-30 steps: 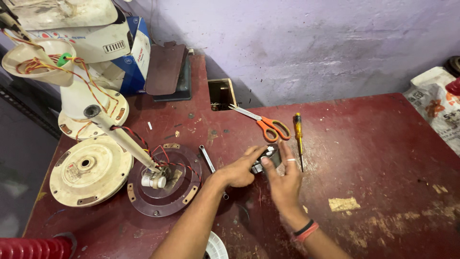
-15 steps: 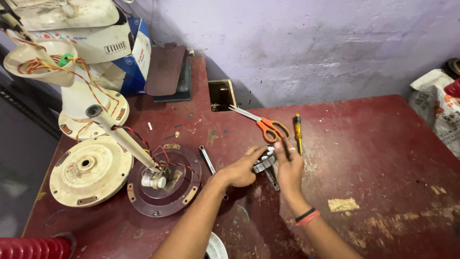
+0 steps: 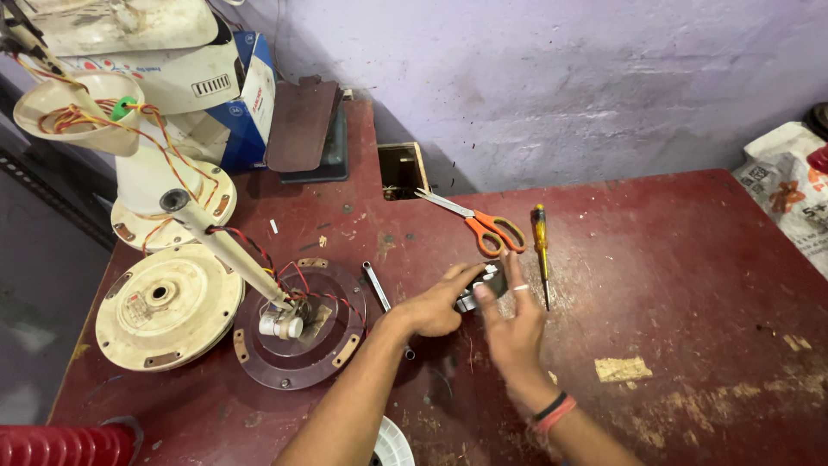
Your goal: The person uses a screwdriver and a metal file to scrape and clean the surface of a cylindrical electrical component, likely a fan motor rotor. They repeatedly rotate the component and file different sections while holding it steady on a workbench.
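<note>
Two cream fan covers, one (image 3: 164,304) lying flat at centre left of the frame, sit on the red counter (image 3: 690,259) beside a round motor plate (image 3: 297,341) with wires. At centre, the left hand (image 3: 440,306) curls around a small dark metal part (image 3: 483,285). The right hand (image 3: 515,332) hovers open-fingered just beside it, blurred. Orange scissors (image 3: 487,226) and a yellow screwdriver (image 3: 541,250) lie just above.

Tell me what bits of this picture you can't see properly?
- Small dark metal part, head view: mostly covered by the left hand and right hand.
- Right hand's fingers: motion-blurred.
- White round object: cut off by the bottom edge.
- Printed sack: cut off at right.
</note>
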